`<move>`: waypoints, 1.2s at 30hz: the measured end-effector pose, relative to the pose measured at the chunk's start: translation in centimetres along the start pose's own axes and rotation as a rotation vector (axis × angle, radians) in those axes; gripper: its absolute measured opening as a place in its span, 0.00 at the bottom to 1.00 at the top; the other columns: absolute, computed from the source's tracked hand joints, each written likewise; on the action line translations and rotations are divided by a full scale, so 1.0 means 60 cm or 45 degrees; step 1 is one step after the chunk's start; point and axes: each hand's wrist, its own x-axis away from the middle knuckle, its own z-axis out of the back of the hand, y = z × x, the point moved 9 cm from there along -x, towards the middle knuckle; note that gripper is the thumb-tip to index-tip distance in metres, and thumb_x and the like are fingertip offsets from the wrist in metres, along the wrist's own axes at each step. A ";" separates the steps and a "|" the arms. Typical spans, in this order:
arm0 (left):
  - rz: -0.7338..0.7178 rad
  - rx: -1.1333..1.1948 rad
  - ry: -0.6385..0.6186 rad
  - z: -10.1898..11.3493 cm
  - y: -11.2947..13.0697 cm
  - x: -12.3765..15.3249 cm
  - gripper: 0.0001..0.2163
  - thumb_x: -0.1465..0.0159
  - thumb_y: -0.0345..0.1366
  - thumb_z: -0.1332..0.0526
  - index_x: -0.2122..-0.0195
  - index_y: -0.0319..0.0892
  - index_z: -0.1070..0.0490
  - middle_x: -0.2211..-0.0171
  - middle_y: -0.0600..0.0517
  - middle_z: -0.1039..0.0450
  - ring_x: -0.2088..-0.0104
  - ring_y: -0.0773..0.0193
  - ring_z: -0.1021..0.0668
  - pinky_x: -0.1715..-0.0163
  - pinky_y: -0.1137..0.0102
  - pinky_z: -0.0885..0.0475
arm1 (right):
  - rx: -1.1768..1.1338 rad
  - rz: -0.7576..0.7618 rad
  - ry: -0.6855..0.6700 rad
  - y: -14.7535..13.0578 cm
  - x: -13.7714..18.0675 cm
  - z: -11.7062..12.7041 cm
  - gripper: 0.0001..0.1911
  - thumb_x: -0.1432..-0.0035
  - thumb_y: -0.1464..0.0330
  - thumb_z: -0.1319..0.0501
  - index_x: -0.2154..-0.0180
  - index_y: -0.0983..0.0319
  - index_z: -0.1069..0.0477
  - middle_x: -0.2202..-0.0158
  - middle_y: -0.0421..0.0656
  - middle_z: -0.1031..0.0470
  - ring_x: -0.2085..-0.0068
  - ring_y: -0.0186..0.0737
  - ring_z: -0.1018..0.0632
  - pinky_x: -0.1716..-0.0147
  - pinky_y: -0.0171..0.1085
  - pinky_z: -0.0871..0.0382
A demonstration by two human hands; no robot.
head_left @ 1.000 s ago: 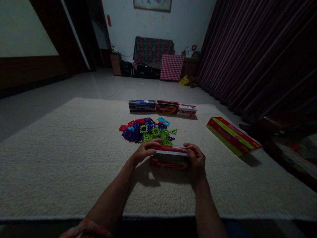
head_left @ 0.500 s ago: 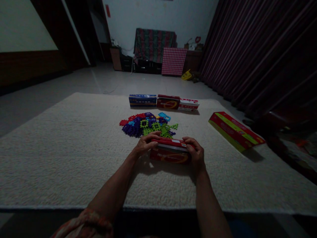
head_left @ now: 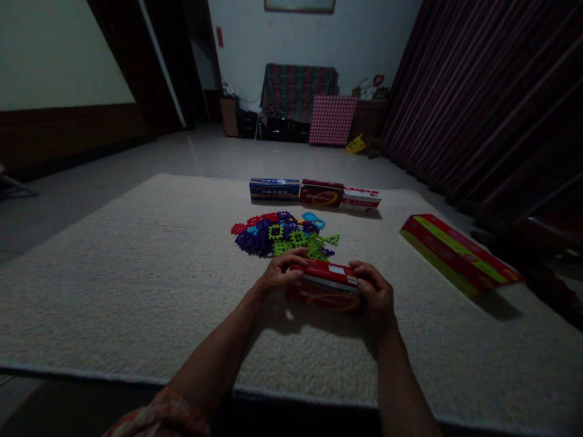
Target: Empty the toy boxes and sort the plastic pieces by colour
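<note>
A small dark red cardboard box with a bright red top and a white label rests on the cream quilted cover. My left hand grips its left end, thumb on the near top edge and fingers over the top. At the other end my right hand holds the box the same way, its lower fingers partly hidden. Just beyond the box lies a heap of plastic interlocking pieces in purple, red, green and blue.
Behind the heap stand a blue box, a dark red box and a white and red box in a row. A longer red and yellow-green box sits to the right. Farther off are a checked cloth and a dark curtain.
The view has shifted, so everything appears a little farther right and lower. Both hands keep their hold on the red box, which stays before the heap.
</note>
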 end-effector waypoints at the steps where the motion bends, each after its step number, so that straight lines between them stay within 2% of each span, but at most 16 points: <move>1: -0.010 -0.008 -0.015 -0.002 0.002 0.000 0.13 0.46 0.43 0.27 0.62 0.42 0.18 0.40 0.40 0.28 0.39 0.44 0.28 0.39 0.51 0.35 | 0.002 0.006 0.002 -0.002 0.000 0.001 0.08 0.45 0.62 0.36 0.64 0.58 0.23 0.52 0.46 0.23 0.48 0.53 0.25 0.45 0.48 0.33; 8: -0.142 -0.167 -0.118 -0.028 0.010 0.000 0.14 0.40 0.46 0.31 0.58 0.44 0.18 0.37 0.41 0.31 0.38 0.46 0.29 0.39 0.52 0.34 | 0.032 0.013 0.074 -0.005 -0.001 0.016 0.07 0.43 0.62 0.37 0.65 0.58 0.23 0.54 0.45 0.22 0.49 0.51 0.25 0.45 0.47 0.34; 12: -0.205 -0.287 -0.113 -0.038 0.014 0.004 0.16 0.36 0.46 0.36 0.51 0.46 0.20 0.33 0.43 0.37 0.37 0.48 0.30 0.37 0.52 0.35 | 0.019 -0.010 0.113 0.000 0.001 0.022 0.07 0.42 0.62 0.36 0.65 0.57 0.23 0.54 0.45 0.23 0.49 0.50 0.24 0.46 0.47 0.33; 17: -0.214 -0.281 -0.109 -0.043 0.020 0.006 0.18 0.36 0.47 0.36 0.47 0.47 0.22 0.34 0.44 0.36 0.34 0.46 0.33 0.35 0.51 0.38 | 0.018 -0.017 0.125 -0.001 -0.001 0.024 0.07 0.44 0.62 0.36 0.66 0.58 0.23 0.55 0.46 0.22 0.50 0.52 0.24 0.46 0.49 0.32; 27: -0.177 -0.325 -0.090 -0.049 0.005 0.005 0.17 0.34 0.48 0.40 0.53 0.46 0.18 0.34 0.45 0.36 0.35 0.44 0.33 0.35 0.51 0.39 | 0.020 0.023 0.202 0.001 -0.002 0.034 0.06 0.44 0.63 0.35 0.66 0.58 0.23 0.57 0.45 0.21 0.52 0.50 0.23 0.49 0.47 0.30; 32: -0.186 -0.343 -0.089 -0.050 0.007 0.004 0.16 0.34 0.47 0.39 0.52 0.46 0.19 0.35 0.43 0.34 0.35 0.46 0.32 0.35 0.52 0.38 | 0.013 0.024 0.179 0.004 -0.004 0.034 0.06 0.45 0.63 0.36 0.66 0.58 0.23 0.58 0.45 0.21 0.53 0.50 0.23 0.51 0.46 0.30; 36: -0.215 -0.372 -0.126 -0.051 0.012 0.004 0.16 0.36 0.47 0.37 0.53 0.46 0.18 0.36 0.43 0.33 0.36 0.44 0.31 0.36 0.50 0.37 | 0.066 0.026 0.131 0.002 -0.005 0.030 0.07 0.45 0.63 0.37 0.64 0.58 0.23 0.54 0.46 0.21 0.50 0.52 0.23 0.49 0.47 0.31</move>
